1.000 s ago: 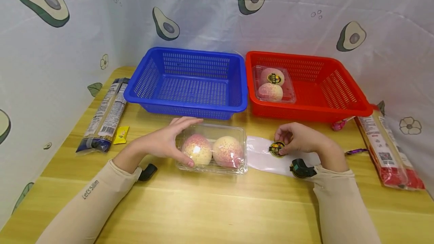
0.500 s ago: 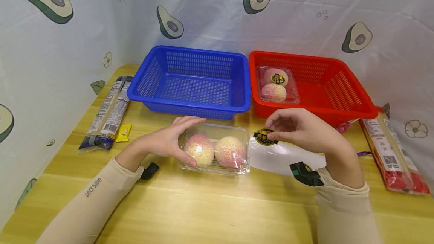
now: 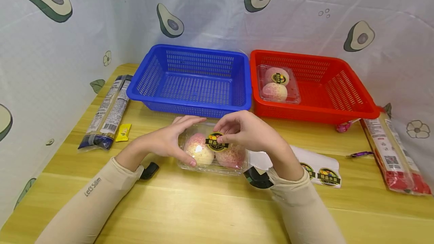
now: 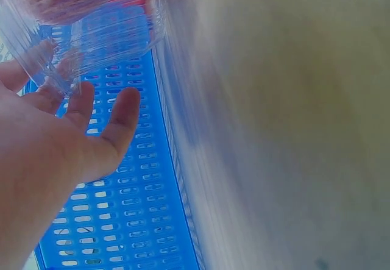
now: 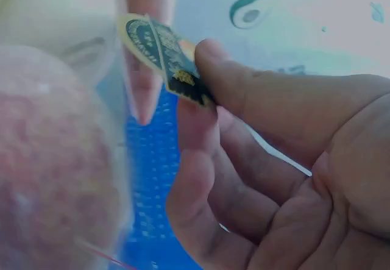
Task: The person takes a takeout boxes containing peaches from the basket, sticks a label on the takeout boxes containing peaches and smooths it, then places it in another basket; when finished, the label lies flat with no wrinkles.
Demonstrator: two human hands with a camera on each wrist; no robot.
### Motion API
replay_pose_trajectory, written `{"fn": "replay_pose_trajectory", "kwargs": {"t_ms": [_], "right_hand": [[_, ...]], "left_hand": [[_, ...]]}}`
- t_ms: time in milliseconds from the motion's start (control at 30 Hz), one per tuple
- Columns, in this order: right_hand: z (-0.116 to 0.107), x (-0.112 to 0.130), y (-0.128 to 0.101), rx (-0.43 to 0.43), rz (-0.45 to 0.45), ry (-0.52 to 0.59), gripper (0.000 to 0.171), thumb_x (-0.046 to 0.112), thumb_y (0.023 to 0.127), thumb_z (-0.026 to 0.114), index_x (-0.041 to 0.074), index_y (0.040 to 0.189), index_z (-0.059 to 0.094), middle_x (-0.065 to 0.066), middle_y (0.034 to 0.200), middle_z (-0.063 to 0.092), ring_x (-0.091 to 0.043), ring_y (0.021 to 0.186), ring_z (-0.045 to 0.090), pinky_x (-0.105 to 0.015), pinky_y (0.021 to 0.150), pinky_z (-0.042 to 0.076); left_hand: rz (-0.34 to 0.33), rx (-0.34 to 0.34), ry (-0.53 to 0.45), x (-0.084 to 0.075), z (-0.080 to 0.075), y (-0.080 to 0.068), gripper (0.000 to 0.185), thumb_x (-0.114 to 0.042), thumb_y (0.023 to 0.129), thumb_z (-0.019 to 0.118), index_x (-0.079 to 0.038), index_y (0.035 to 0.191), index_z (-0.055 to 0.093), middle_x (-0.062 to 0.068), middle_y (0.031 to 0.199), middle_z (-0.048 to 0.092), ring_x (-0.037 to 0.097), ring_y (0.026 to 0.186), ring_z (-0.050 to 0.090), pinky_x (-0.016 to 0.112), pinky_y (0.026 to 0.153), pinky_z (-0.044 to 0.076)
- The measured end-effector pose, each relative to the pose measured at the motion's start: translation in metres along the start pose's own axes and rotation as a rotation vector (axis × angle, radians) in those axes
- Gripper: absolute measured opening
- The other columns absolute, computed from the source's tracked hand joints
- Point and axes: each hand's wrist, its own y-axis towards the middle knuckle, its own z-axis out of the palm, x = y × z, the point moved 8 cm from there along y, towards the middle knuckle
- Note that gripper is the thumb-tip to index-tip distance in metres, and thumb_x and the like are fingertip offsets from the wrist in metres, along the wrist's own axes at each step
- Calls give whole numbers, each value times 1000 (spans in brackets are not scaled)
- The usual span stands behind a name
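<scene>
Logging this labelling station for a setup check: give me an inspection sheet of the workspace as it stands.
Surface: wooden table.
Job's things: clear clamshell box of two peaches; round sticker above it; sticker sheet with two stickers left.
Clutter: blue basket; red basket holding a labelled peach box; noodle packs, yellow candy.
Grippers: left hand rests on the box; right hand pinches the sticker.
Cables: nothing seen.
Surroundings: avocado-print cloth.
</scene>
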Motion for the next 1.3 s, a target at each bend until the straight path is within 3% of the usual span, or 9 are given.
{"fn": "replay_pose_trajectory", "kwargs": {"t_ms": [300,433,600,700,767,867,967,1100,1300], "right_hand": [[9,-7,7,-61,49,-162,17,5,85,81,9,101,76,4,82,69,-12,75,66,-32,74,55],[12,0,7,-84,68,-287,17,7,85,81,11,101,76,4,85,68,-13,79,64,-33,74,54],[23,11,6,-69,-20,-419,9,11,88,79,12,97,79,-1,97,64,-19,89,59,-33,80,50],[27,11,5,-4,-68,-370,9,13,88,78,12,97,80,0,97,64,-18,84,57,-31,75,50],[24,7,3,29,-56,-311,10,11,85,77,11,96,79,1,94,65,-17,78,56,-31,68,49],[17,1,1,12,-11,-274,10,9,82,77,12,90,79,2,92,64,-18,75,54,-31,64,47],[15,-2,4,-12,-27,-277,10,9,82,76,13,90,80,2,91,65,-17,80,55,-32,69,48],[15,-2,2,31,-83,-259,15,11,81,79,13,96,81,1,95,64,-21,91,57,-37,77,50],[-5,-30,-9,62,4,-186,25,22,81,82,20,105,81,-6,109,59,-27,105,49,-43,83,47]], "left_hand": [[11,-7,1,0,0,1,114,-42,68,94,-20,159,29,-1,160,27,26,143,19,63,111,24],[10,0,-5,-1,0,0,114,-42,69,93,-19,160,28,-2,160,26,27,143,18,65,111,24],[-6,14,-8,0,0,-1,113,-44,71,92,-22,160,26,-4,161,23,27,144,16,66,111,23],[-9,16,-8,0,1,-1,114,-43,70,92,-22,160,26,-3,161,23,27,144,16,66,111,23],[-6,16,-5,-1,1,-1,115,-43,70,93,-20,160,26,-3,162,23,27,144,16,65,111,24],[-6,17,0,-1,2,-1,116,-44,69,93,-21,161,25,-2,162,23,27,144,17,65,111,24],[-9,16,0,-1,2,-1,116,-44,69,93,-21,161,25,-3,162,23,27,145,16,65,111,23],[-3,20,4,-1,1,0,116,-44,70,92,-20,161,25,-2,162,23,27,145,16,66,110,23],[-6,22,-8,0,3,0,116,-44,69,93,-20,161,25,-2,162,23,27,144,16,66,110,23]]}}
